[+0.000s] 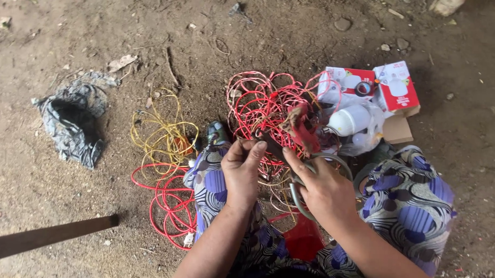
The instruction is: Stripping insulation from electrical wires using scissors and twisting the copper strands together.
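Your left hand (241, 171) pinching a dark piece at the red wire tangle (265, 109) above your lap, your right hand (323, 188) gripping grey scissors (303, 182), yellow wire (163, 130) on the dirt to the left, white bulb (349, 120) and red boxes (394, 86) to the right.

Head camera looks steeply down, close over the dirt ground (48, 203).

I see both hands, left (241, 174) and right (323, 190), gripping tangled red wire (262, 109); the right perhaps holds scissors (303, 204) too.
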